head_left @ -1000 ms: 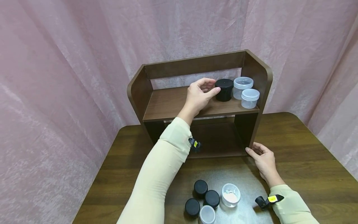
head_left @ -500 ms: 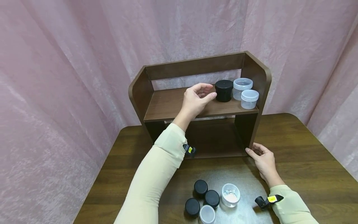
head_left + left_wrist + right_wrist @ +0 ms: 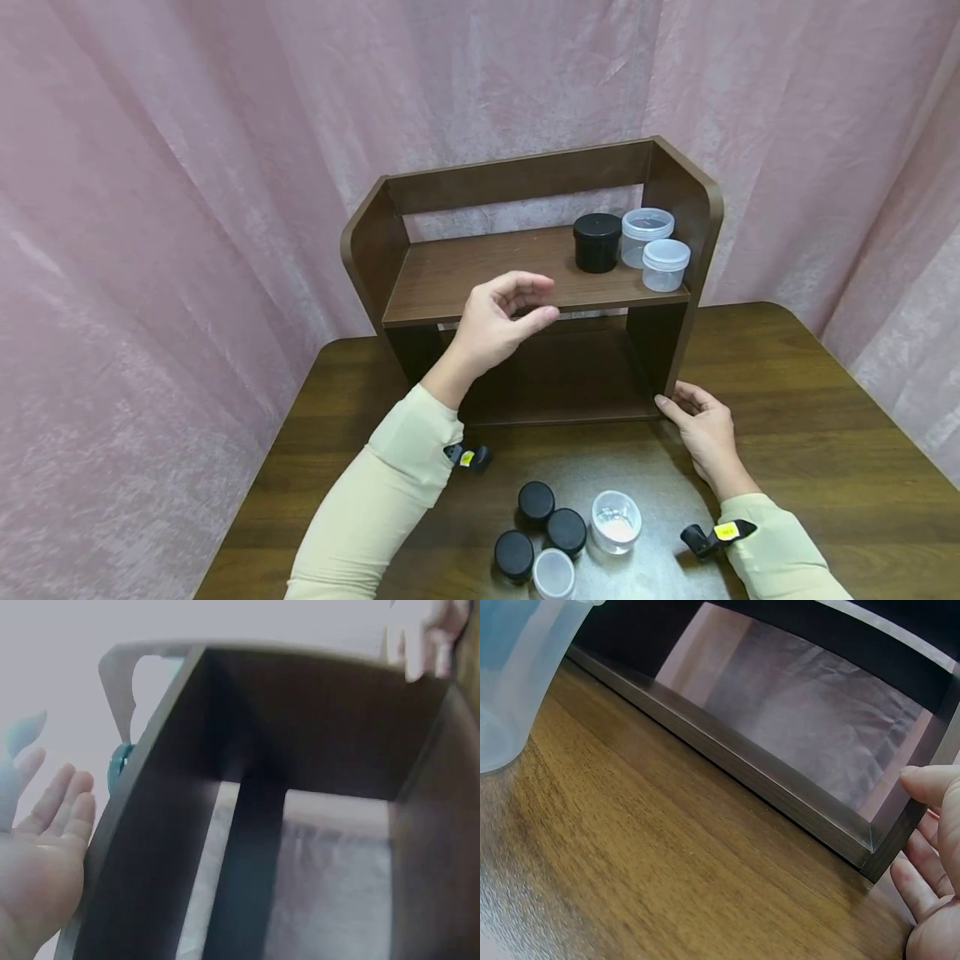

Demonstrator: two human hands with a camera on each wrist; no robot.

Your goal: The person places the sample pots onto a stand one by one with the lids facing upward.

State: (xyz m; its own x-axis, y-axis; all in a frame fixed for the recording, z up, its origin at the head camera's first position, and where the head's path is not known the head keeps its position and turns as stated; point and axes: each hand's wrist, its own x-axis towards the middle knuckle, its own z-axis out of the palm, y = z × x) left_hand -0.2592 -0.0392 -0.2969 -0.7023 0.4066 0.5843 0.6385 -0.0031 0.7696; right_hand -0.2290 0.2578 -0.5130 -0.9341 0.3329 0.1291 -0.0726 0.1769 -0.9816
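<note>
A black lidded jar (image 3: 597, 242) stands on the upper board of a brown wooden desktop shelf (image 3: 480, 265), left of two clear plastic jars, a taller one (image 3: 645, 237) behind and a shorter one (image 3: 665, 266) in front. My left hand (image 3: 498, 325) is in the air before the upper board, thumb and fingers apart and nothing between them. At the lower right front corner, my right hand (image 3: 703, 425) holds the shelf's side panel, its thumb (image 3: 924, 782) on the front edge and the other fingers round the outside.
Nearer me on the table (image 3: 810, 467) stand several small jars: black-lidded ones (image 3: 566, 532), a frosted-lidded one (image 3: 553, 573) and a clear one (image 3: 616, 522) with something white inside. A pink curtain (image 3: 247, 167) hangs behind the shelf.
My left hand has come away from the black jar, moving down and left toward me. That jar stays on the upper board. My right hand keeps its place at the side panel.
</note>
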